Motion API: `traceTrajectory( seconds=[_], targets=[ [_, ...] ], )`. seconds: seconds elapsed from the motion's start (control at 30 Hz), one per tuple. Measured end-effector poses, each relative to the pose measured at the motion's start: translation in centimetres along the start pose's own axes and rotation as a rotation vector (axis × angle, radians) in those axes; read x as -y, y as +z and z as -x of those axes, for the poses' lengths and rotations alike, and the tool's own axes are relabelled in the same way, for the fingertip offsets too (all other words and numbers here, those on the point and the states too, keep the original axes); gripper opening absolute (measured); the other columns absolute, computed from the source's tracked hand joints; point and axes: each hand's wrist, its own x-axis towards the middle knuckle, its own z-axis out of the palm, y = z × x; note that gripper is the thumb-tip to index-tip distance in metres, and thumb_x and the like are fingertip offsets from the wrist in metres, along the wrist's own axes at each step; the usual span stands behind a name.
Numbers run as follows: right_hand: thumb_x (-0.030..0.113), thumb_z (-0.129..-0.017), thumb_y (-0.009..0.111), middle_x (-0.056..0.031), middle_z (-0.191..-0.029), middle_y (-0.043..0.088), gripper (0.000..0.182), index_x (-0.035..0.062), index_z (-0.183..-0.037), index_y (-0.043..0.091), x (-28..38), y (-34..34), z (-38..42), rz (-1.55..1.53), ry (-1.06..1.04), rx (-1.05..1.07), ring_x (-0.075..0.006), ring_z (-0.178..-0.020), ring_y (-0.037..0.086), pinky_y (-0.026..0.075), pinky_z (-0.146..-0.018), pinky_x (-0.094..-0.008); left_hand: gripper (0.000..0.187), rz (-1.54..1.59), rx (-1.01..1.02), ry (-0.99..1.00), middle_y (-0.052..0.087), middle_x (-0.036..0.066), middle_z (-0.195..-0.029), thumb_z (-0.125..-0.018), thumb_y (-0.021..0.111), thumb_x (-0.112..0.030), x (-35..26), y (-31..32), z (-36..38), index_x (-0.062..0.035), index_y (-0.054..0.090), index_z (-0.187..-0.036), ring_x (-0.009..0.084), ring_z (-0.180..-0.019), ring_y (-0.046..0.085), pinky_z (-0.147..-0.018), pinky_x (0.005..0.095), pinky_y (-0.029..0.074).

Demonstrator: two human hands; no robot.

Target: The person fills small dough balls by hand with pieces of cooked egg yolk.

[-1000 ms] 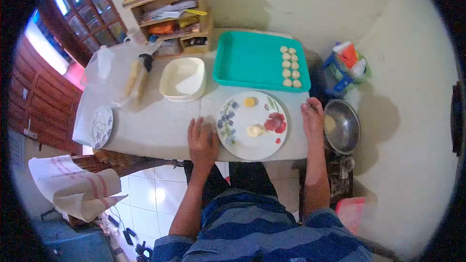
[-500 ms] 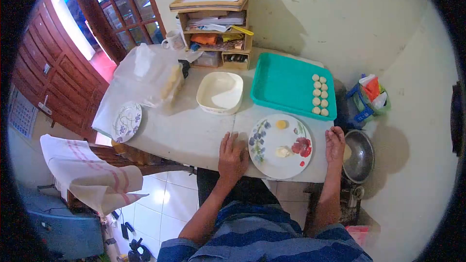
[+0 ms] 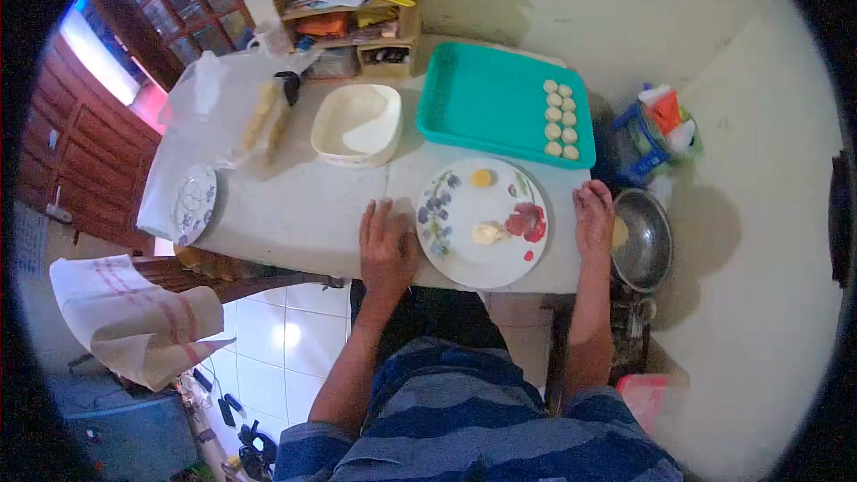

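My left hand (image 3: 386,245) lies on the table just left of a white floral plate (image 3: 442,254), its fingers stretched out and nothing in it. On that plate are a small yellow round piece (image 3: 482,178) and a pale, uneven lump of dough (image 3: 488,232). To the plate's right, at the table's edge, my right hand (image 3: 594,221) rests with loosely bent fingers; I see nothing held in it. Behind the plate stands a green tray (image 3: 482,94), with pale dough balls (image 3: 553,114) in two rows along its right side.
A cream square bowl (image 3: 326,147) sits left of the tray. Farther left are a plastic bag (image 3: 210,94) and a smaller floral plate (image 3: 203,205). A metal basin (image 3: 656,236) holding something pale stands beside the table, right of my hand. A cardboard organizer (image 3: 348,13) stands at the back.
The camera view has shifted, so the table and its things appear higher and further left. Both hands keep about the same places beside the plate.
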Motion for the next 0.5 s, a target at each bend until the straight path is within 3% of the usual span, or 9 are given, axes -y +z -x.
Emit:
traceTrajectory(
  seconds=[0.1,0.17,0.27,0.5],
  targets=[
    [-0.001,-0.091,0.069,-0.0062,-0.11,0.065,0.022,0.0069,-0.112,0.065,0.1,0.1,0.2,-0.015,0.017,-0.003,-0.0197,-0.104,0.063,0.052,-0.101,-0.0394,0.024,-0.028,0.061,0.009,0.058,0.023,-0.136,-0.087,0.07,-0.007,0.8,0.7,0.2,0.0,0.067,-0.11,0.0486,-0.134,0.047,-0.112,0.0561,0.04],
    [-0.002,-0.092,0.068,-0.0049,-0.108,0.067,0.022,0.0082,-0.111,0.066,0.4,0.4,0.3,-0.012,0.032,0.003,-0.0192,-0.106,0.064,0.052,-0.101,-0.0395,0.023,-0.002,-0.043,0.019,0.058,0.023,-0.136,-0.086,0.07,-0.006,0.2,0.3,-0.2,-0.0005,0.068,-0.108,0.0481,-0.134,0.047,-0.112,0.0556,0.04],
    [-0.002,-0.092,0.068,-0.0055,-0.109,0.067,0.021,0.0075,-0.111,0.065,0.3,0.6,0.4,-0.002,0.038,0.029,-0.0199,-0.106,0.064,0.052,-0.101,-0.0395,0.021,0.009,-0.01,-0.019,0.058,0.022,-0.136,-0.086,0.07,-0.005,-1.2,-0.9,-0.8,-0.0006,0.069,-0.107,0.048,-0.134,0.047,-0.112,0.0555,0.041],
    [-0.001,-0.09,0.068,-0.0064,-0.108,0.064,0.021,0.0035,-0.111,0.065,0.4,1.5,0.9,0.12,-0.005,0.042,-0.0191,-0.096,0.064,0.055,-0.094,-0.0359,0.026,-0.033,0.031,-0.01,0.057,0.021,-0.137,-0.086,0.07,-0.003,-1.1,-1.0,-0.9,-0.0008,0.068,-0.111,0.0472,-0.136,0.046,-0.111,0.0547,0.042]
  ],
)
